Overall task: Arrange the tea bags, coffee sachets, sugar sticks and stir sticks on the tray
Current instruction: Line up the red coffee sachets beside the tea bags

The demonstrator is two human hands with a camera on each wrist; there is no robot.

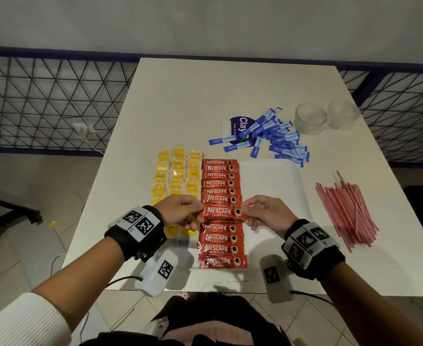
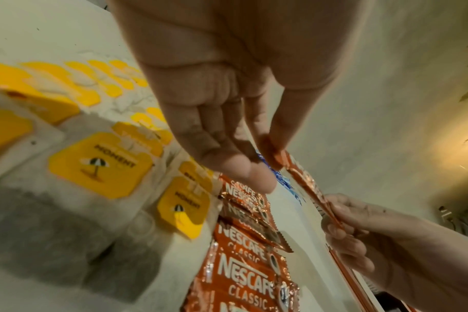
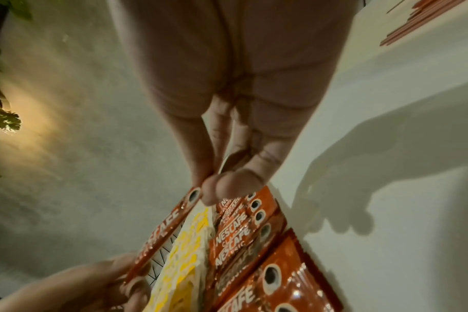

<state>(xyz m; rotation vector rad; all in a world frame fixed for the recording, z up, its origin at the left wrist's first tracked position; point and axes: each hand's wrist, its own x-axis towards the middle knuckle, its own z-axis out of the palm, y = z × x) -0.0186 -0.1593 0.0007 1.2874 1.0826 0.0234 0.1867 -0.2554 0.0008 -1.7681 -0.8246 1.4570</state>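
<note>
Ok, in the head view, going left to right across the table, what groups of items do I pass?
Yellow tea bags → red Nescafe coffee sachets in a column → bare white tray → red-striped stir sticks. The blue sugar sticks and clear glass cups lie farther back, so they are left out.

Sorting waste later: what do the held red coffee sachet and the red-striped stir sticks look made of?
Red Nescafe coffee sachet: likely glossy foil-laminate film, given glinting highlights and crimped, serrated ends. Red-and-white striped stir sticks: thin straws, matte-looking; plastic or paper cannot be told.
</note>
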